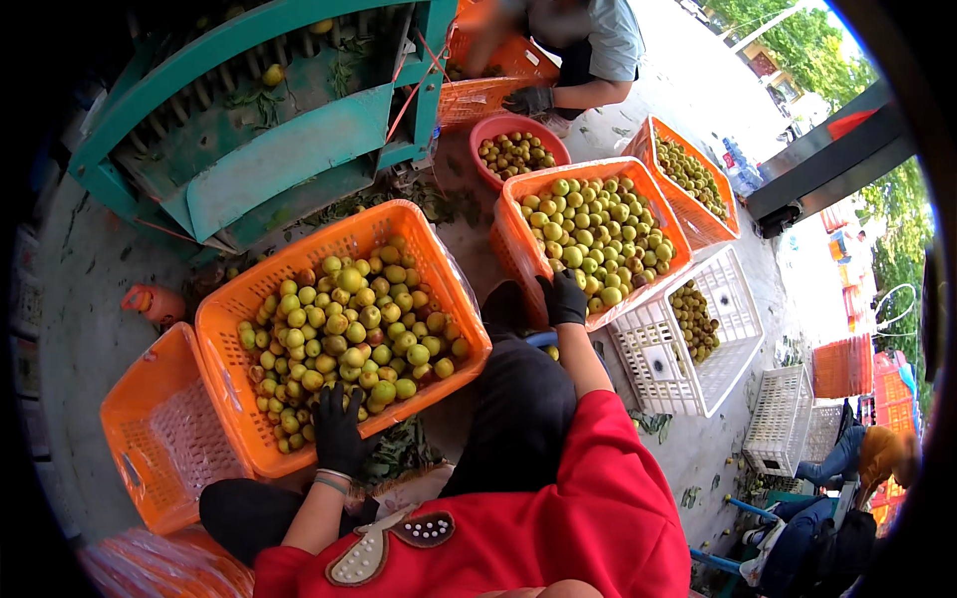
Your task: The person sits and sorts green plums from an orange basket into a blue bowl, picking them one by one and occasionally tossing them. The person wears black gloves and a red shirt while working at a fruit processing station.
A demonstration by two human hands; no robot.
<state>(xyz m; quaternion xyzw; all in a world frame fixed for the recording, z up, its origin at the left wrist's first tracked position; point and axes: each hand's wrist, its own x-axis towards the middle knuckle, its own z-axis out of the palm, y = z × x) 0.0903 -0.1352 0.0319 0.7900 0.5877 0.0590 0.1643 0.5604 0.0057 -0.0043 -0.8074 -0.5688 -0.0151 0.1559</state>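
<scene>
My left hand [340, 431], in a black glove, rests on the near edge of an orange crate [229, 309] full of small green-yellow fruit [354, 329], fingers spread over the fruit. My right hand [565, 298], also in a black glove, reaches to the near rim of a second orange crate [510, 234] filled with the same fruit [595, 234]; whether it holds a fruit is hidden. My black trousers and red top fill the lower middle.
An empty orange crate [159, 439] sits at my left. A white crate [663, 369] with some fruit lies right, a red basin [518, 151] of fruit behind. A green sorting machine [269, 120] stands at the back. Another person [573, 50] crouches beyond; one more sits at lower right [847, 478].
</scene>
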